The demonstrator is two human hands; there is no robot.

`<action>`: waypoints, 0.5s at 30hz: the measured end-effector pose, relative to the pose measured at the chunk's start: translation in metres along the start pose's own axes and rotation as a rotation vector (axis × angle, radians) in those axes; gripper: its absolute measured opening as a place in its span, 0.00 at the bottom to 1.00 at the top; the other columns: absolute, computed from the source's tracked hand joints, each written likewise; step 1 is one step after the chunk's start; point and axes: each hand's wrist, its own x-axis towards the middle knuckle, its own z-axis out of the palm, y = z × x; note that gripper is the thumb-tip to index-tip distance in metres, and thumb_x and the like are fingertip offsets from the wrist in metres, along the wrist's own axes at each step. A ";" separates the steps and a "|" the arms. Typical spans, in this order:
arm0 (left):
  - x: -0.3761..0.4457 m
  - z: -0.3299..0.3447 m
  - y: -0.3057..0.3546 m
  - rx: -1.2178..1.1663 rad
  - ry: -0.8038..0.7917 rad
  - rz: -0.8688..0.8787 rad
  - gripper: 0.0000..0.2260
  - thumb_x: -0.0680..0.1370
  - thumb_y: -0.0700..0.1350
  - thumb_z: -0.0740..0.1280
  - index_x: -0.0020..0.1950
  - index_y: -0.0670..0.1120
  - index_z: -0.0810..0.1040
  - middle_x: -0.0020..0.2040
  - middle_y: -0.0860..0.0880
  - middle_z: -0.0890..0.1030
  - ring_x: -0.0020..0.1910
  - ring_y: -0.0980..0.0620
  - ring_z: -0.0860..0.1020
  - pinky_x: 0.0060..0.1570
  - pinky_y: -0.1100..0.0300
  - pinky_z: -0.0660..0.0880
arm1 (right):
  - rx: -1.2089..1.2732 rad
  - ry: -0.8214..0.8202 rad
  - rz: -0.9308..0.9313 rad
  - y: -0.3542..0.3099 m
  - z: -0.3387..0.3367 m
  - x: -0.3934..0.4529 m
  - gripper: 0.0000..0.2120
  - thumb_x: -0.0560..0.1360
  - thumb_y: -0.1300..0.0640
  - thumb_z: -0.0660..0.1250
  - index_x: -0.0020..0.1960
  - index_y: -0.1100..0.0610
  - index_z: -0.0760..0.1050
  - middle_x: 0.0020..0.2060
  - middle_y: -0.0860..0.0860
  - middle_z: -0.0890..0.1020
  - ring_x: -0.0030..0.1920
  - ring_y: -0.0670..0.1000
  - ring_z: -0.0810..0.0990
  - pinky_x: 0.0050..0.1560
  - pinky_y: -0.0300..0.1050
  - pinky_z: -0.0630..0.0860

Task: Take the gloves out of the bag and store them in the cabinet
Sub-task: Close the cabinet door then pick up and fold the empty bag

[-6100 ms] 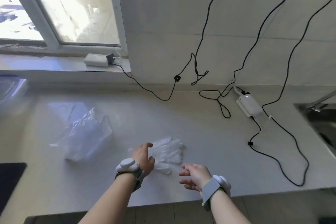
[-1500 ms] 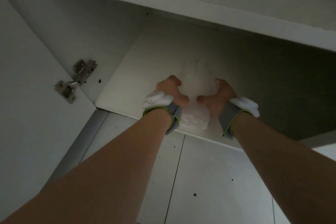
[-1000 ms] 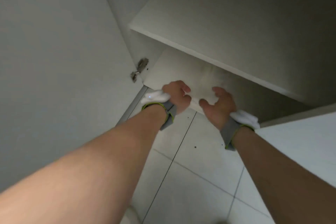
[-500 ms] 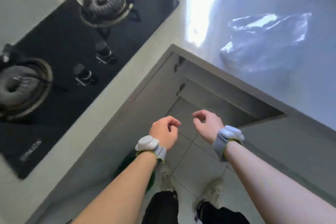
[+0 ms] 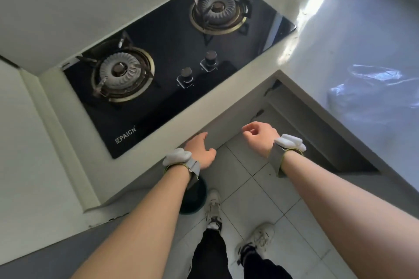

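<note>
You're looking straight down now, and the only writing to read is "PAICN" (image 5: 127, 135) in white on the front corner of the black glass gas hob (image 5: 172, 56), with a small square logo before it. 2 burners and 2 knobs sit on that glass.

Your left hand (image 5: 200, 153) hangs over the tabletop (image 5: 156, 149) edge just beside the hob, palm down, fingers loosely spread, holding nothing. Your right hand (image 5: 260, 137) is held out level beside it, well apart from it, fingers curled in loosely, also empty. Each wrist carries a grey strap with a white tracker (image 5: 290, 142).

The clear plastic bag (image 5: 371, 88) lies crumpled on the tabletop to your right, out of reach of either hand. The gloves aren't visible here. 1.5 seconds ago both hands were pressing them onto the shelf inside the cabinet; since then your view has swung up and out, and over the last half second your left hand has opened from a loose fist.

Below, your 2 white trainers (image 5: 258, 240) stand on the tiled floor (image 5: 249, 188).
</note>
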 end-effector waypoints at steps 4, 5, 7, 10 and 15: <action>0.003 0.023 -0.025 0.091 -0.093 -0.064 0.38 0.78 0.49 0.63 0.80 0.46 0.44 0.81 0.45 0.48 0.79 0.41 0.47 0.77 0.48 0.49 | -0.052 -0.063 0.029 -0.004 0.025 -0.003 0.16 0.76 0.58 0.60 0.60 0.52 0.80 0.54 0.52 0.84 0.54 0.55 0.82 0.59 0.47 0.77; 0.004 0.028 -0.031 0.119 -0.091 -0.082 0.40 0.77 0.49 0.63 0.80 0.45 0.41 0.81 0.45 0.45 0.79 0.40 0.43 0.77 0.47 0.47 | -0.054 -0.073 0.038 -0.004 0.031 -0.003 0.16 0.76 0.58 0.60 0.60 0.52 0.80 0.54 0.52 0.84 0.54 0.56 0.82 0.59 0.49 0.78; 0.006 0.036 -0.042 0.114 -0.069 -0.106 0.41 0.77 0.49 0.64 0.79 0.45 0.38 0.81 0.45 0.42 0.79 0.40 0.42 0.77 0.45 0.46 | -0.071 -0.089 0.053 -0.005 0.039 -0.003 0.16 0.76 0.58 0.60 0.59 0.51 0.80 0.54 0.52 0.85 0.55 0.57 0.82 0.60 0.50 0.77; 0.012 0.036 -0.053 0.119 -0.061 -0.107 0.41 0.76 0.49 0.63 0.80 0.45 0.40 0.81 0.45 0.45 0.79 0.41 0.45 0.77 0.43 0.47 | -0.068 -0.110 0.069 -0.006 0.049 -0.002 0.15 0.76 0.57 0.60 0.59 0.51 0.80 0.54 0.51 0.84 0.54 0.56 0.82 0.59 0.51 0.78; 0.029 0.033 -0.053 0.243 -0.081 -0.058 0.40 0.75 0.52 0.62 0.79 0.45 0.41 0.81 0.44 0.49 0.79 0.41 0.50 0.76 0.43 0.50 | -0.014 -0.092 0.101 -0.014 0.050 0.004 0.15 0.77 0.58 0.60 0.59 0.51 0.80 0.54 0.52 0.84 0.53 0.56 0.83 0.59 0.51 0.78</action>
